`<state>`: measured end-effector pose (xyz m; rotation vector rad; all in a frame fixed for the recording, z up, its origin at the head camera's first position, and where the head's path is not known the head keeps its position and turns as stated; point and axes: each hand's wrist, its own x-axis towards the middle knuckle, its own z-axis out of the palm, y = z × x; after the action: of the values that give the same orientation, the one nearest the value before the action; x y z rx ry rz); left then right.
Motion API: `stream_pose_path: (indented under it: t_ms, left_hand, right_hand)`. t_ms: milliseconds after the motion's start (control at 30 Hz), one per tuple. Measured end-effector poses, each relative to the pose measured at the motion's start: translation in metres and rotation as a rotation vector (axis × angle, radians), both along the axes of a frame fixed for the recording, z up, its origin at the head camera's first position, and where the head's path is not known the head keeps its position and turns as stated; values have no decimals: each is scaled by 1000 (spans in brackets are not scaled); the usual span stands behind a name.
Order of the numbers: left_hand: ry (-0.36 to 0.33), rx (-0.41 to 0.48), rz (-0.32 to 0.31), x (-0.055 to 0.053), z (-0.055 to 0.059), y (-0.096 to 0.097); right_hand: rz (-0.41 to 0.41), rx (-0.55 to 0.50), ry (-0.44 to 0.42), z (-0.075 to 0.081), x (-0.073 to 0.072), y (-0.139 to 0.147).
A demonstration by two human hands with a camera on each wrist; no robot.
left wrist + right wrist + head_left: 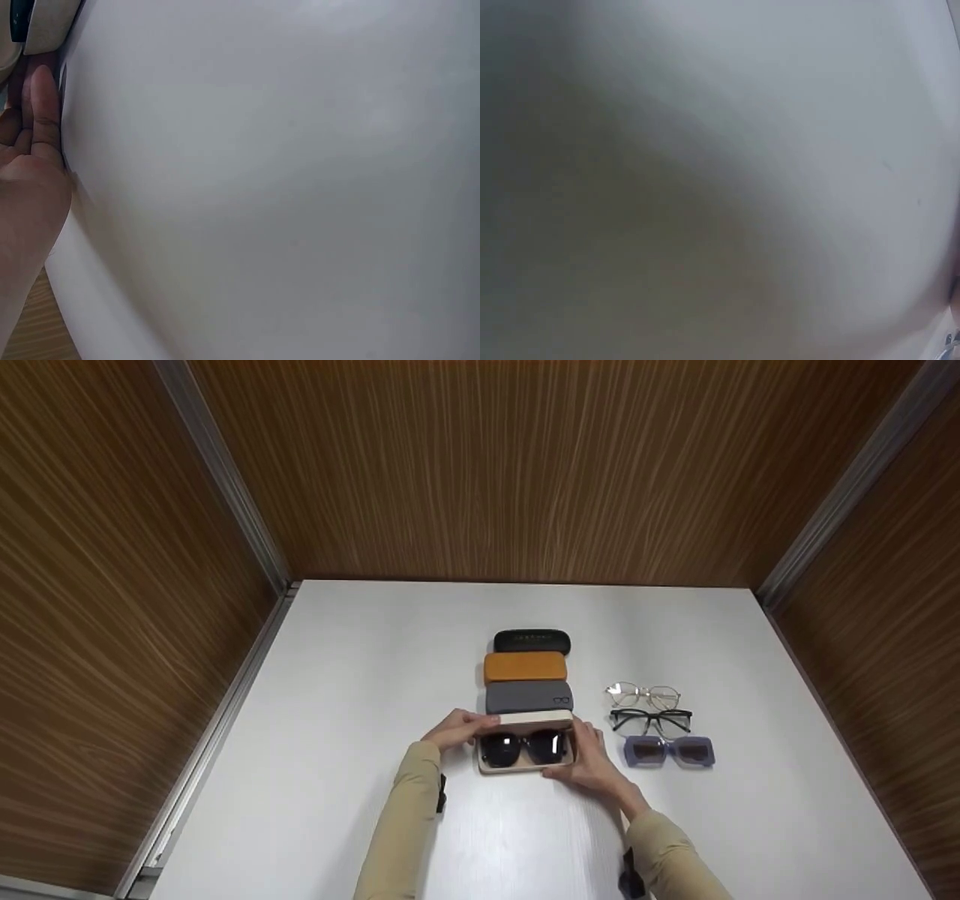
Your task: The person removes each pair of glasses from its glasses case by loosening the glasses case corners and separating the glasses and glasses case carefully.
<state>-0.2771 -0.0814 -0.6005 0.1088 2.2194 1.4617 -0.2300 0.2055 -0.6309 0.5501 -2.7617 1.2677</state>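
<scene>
An open cream-coloured glasses case point(517, 770) lies on the white table with its lid point(534, 718) raised at the far side. Inside it sit dark sunglasses point(500, 751), lenses facing up. My left hand point(455, 730) holds the case's left end, its thumb near the lid's corner. In the left wrist view, that hand point(34, 135) shows at the left edge beside the pale case. Around the case's right end, my right hand point(596, 765) grips with the thumb at the front edge. Only a sliver of the right hand appears in the right wrist view.
Beyond the open case stand a grey case point(525, 697), an orange case point(525, 667) and a black case point(531, 641), in a column. To the right lie thin-framed glasses point(643, 695), black-framed glasses point(651, 720) and purple sunglasses point(669, 751). Wood-patterned panels point(480, 472) enclose the table.
</scene>
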Motion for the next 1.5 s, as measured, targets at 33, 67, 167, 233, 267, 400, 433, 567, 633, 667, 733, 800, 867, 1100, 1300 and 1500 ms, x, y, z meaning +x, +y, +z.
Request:
stream_pose_path:
  t_ms: [33,67,167,233,267,400,433,567,633,667,733,800,867,1100,1300,1500]
  left_hand:
    - [0,2,0,0,0,0]
    - [-4,5,3,-1,-1,0]
    - [7,8,-1,-1,-1,0]
    - [10,12,0,-1,-1,0]
    - [10,15,1,-1,-1,0]
    - [12,17,3,-1,-1,-1]
    - [15,18,2,-1,-1,-2]
    - [28,20,-4,0,-1,-3]
    - [29,20,-9,0,-1,-3]
    - [30,20,-10,0,-1,-3]
    - [29,22,-12,0,-1,-2]
    - [26,22,-9,0,-1,-2]
    - [24,23,-8,0,-1,-1]
    - [21,11,-26,-2,-2,-1]
    - [39,9,-36,-3,-1,-1]
    - [27,16,-27,-1,0,-2]
  right_hand:
    - [-3,2,1,0,0,0]
    - [-5,1,0,0,0,0]
    - [-6,0,3,1,0,0]
    - [-6,3,1,1,0,-1]
    - [-7,3,-2,1,0,-1]
    - [-15,2,-44,4,0,-2]
    - [-18,6,-60,5,0,-2]
    - [-22,20,-127,8,0,-3]
    - [-17,26,-141,10,0,-2]
    - [-11,29,-139,11,1,-1]
    - [5,38,-129,13,2,0]
    - [15,51,-116,16,2,3]
    - [28,66,-109,18,3,6]
    - [62,135,-20,30,2,14]
    - [71,292,-120,55,4,15]
    - [10,470,-233,80,6,9]
